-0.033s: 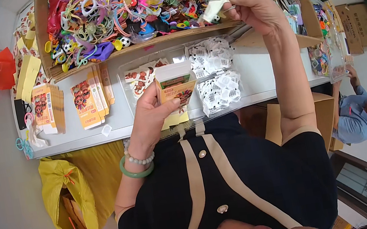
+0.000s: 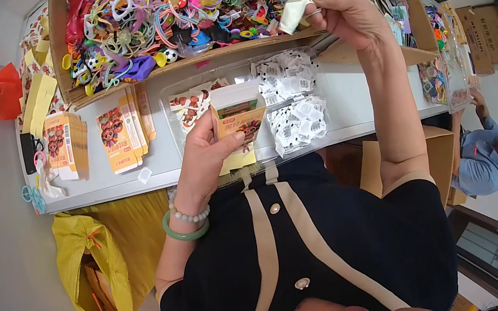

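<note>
My left hand (image 2: 201, 153) is closed round a small yellow-orange printed carton (image 2: 251, 121). The carton is upright with its top flap raised, held over the near edge of the table. My right hand (image 2: 352, 14), raised to the right, pinches a limp, shiny pale cream piece (image 2: 298, 7). Its exact kind is unclear. That piece hangs over the near right rim of a big cardboard box (image 2: 182, 69) full of mixed small plastic toys (image 2: 173, 16). Beneath the carton, a clear tray (image 2: 171, 125) holds printed stickers (image 2: 188, 109) and small white packets (image 2: 298, 124).
Flat yellow cartons (image 2: 117, 138) lie stacked at the left. A second cardboard box (image 2: 420, 54) with card packs stands at the right. A yellow sack (image 2: 78, 276) hangs below the table's left part. Another person (image 2: 483, 159) works at the far right.
The pale piece in my right hand has swung slightly, and its lower end hangs a little differently. My left hand and the carton stay in place.
</note>
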{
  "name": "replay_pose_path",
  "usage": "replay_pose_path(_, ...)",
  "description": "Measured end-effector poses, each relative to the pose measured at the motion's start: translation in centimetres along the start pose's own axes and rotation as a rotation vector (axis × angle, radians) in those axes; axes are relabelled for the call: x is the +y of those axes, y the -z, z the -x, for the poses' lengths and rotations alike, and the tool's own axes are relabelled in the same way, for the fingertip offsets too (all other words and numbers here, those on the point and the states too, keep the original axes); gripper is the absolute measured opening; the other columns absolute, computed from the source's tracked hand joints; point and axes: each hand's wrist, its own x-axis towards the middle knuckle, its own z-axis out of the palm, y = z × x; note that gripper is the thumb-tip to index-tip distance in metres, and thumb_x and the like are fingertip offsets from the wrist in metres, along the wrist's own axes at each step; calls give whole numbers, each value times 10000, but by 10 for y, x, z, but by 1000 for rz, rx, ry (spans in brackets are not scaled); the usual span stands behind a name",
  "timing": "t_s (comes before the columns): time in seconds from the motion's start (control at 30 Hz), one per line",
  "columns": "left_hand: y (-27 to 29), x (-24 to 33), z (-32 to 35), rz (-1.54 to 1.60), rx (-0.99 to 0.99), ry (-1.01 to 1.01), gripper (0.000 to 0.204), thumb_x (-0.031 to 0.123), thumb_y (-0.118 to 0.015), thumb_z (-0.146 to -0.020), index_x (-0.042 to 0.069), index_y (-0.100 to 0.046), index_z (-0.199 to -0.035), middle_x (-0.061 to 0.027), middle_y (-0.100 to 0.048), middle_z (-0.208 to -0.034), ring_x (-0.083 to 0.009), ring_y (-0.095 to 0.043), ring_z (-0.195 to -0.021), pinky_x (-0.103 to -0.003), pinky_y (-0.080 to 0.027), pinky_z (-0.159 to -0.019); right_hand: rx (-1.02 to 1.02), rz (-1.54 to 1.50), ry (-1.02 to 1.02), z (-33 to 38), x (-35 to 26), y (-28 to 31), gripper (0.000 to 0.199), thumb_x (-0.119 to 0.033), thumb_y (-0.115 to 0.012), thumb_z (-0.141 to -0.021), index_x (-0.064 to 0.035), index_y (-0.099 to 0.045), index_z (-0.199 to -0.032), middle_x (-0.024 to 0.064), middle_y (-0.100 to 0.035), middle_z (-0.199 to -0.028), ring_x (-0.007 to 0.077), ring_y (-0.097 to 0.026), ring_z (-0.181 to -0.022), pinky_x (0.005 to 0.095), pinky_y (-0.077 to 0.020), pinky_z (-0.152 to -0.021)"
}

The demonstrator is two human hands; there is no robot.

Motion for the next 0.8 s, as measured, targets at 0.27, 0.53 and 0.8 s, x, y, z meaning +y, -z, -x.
replay_pose_path(0.27, -14, -6, 3, -18, -74, -28, 318, 3, -606, -825, 20, -528, -1133, -15, -590, -1032, -58, -541, -887, -227, -458, -794, -278, -154, -138, 47, 16, -65, 205, -107, -636, -809, -8, -599, -985, 47, -614, -721, 87, -571, -569, 190, -430, -480)
replay_pose_path(0.53, -16, -4, 13, -31, -115, -49, 397, -1, -632, -814, 21, -505, -1189, -27, -598, -1076, -99, -565, -982, -264, -457, -885, -115, 1157, 550, 78, 42, -99, 196, 29, -596, -716, -38, -582, -899, 77, -595, -814, 255, -592, -744, 320, -467, -635)
replay_pose_path(0.8, -4, -18, 9, -196, -85, -117, 270, -25, -603, -806, 13, -557, -1070, 8, -553, -930, -59, -507, -851, -218, -430, -779, -330, 1304, 476, 95, 28, -105, 208, -12, -626, -707, -39, -605, -912, 99, -554, -816, 305, -552, -829, 384, -450, -689)
